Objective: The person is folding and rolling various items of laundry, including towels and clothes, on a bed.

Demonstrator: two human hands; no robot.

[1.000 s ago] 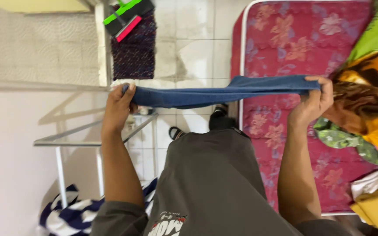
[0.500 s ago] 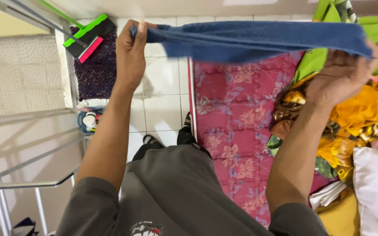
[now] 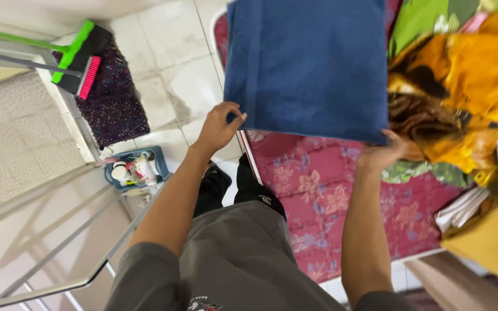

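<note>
Two hands, left hand (image 3: 219, 128) and right hand (image 3: 383, 154), each grip one blue towel's (image 3: 309, 66) lower corners above the bed's (image 3: 318, 190) left edge.

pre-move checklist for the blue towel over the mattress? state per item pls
1. Left hand grips the towel at its lower left corner: ok.
2. Right hand is on the lower right corner: ok, though the fingers are hidden behind the cloth.
3. Towel is spread flat, no visible bunching: ok.
4. Top edge of the towel runs out of frame: cannot tell.
5. Mattress below the towel is bare: ok.
6. Clothes pile right beside the towel's right edge, may snag: not ok.
</note>
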